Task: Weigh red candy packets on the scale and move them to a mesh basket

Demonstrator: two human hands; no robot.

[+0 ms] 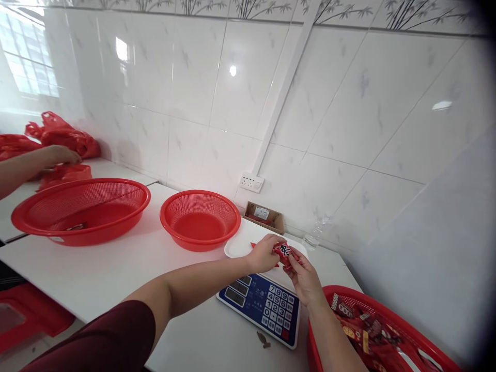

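Both of my hands meet over the weighing scale, pinching a small red packet with a dark character on a white patch. My left hand grips its left side with closed fingers. On the packet's right side, my right hand holds it between thumb and fingers. Beneath them is the scale's white pan, where red bits of packaging show, partly hidden by my left hand. A red basket full of small wrapped packets stands by my right forearm.
A round red basket and a larger oval one stand on the white table. Against the wall are a cardboard box and a clear bottle. At far left, another person's hand is among red plastic bags.
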